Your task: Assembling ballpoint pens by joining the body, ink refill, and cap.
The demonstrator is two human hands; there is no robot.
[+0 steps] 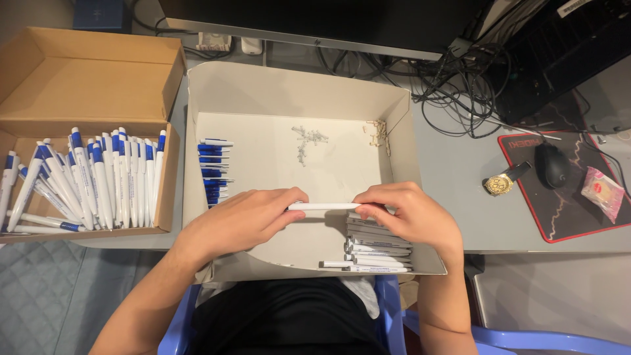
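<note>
My left hand [240, 220] and my right hand [407, 213] together hold a white pen barrel [323, 206] level over a shallow white tray [289, 85]. The left fingers pinch its left end, the right fingers its right end. Under my right hand lies a pile of white pen barrels [376, 253] at the tray's near right. A row of blue pen parts [213, 172] lies along the tray's left side. Small white bits [307, 139] sit at the tray's far middle.
A cardboard box [85, 79] at the left holds several finished blue and white pens [92, 181]. To the right lie a gold watch [503, 182], a black mouse [553, 165] on a red-edged mat [565, 217] and a pink packet [602, 191]. Cables [453, 85] and a monitor base stand behind.
</note>
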